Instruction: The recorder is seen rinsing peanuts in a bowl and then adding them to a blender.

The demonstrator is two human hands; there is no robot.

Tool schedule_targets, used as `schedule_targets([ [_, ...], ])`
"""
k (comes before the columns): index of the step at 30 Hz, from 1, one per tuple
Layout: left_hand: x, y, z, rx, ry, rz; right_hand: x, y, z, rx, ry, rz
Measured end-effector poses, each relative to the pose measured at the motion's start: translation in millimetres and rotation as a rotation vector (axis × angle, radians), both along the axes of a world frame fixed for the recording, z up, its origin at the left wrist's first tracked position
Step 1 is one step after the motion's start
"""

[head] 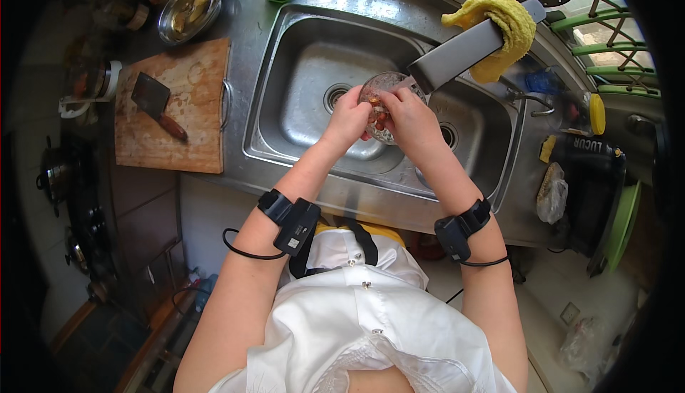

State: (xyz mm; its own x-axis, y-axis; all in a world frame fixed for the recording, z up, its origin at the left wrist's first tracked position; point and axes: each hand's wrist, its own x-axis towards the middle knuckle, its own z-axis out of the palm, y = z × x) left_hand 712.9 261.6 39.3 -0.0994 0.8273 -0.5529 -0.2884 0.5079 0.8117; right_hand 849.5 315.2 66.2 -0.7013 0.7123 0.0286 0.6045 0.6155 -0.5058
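Over the divider side of the left sink basin, a clear glass bowl (369,135) sits beneath the faucet (455,53), whose stream of water runs down at its upper rim. Small reddish-brown pieces (380,117) show in it between my hands; what they are is unclear. My left hand (347,119) grips the bowl's left side, thumb over the rim. At the right side, my right hand (416,120) has its fingers curled over the bowl and against the pieces. Its fingertips are partly hidden, so whether it pinches a piece or the rim is not visible.
A yellow cloth (500,34) drapes over the faucet. Left of the sink (299,34), a cleaver (152,98) lies on a wooden cutting board (198,93), with a metal bowl (190,10) behind. A yellow-lidded jar (596,113) and a plastic bag (554,195) stand at right.
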Motion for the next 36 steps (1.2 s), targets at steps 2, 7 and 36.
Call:
schedule_targets([
  [2,2.8,-0.2,0.8,-0.004,0.015,0.015,3.5,7.6,-8.0,-0.201,-0.144,-0.007],
  [7,-1.5,-7.3,-2.5,-0.026,0.028,0.044,3.8,3.9,2.4,-0.230,0.099,-0.041],
  [36,-8.8,-20.8,-4.2,-0.050,-0.083,0.181,58.3,58.0,-56.3,-1.359,0.845,-0.867],
])
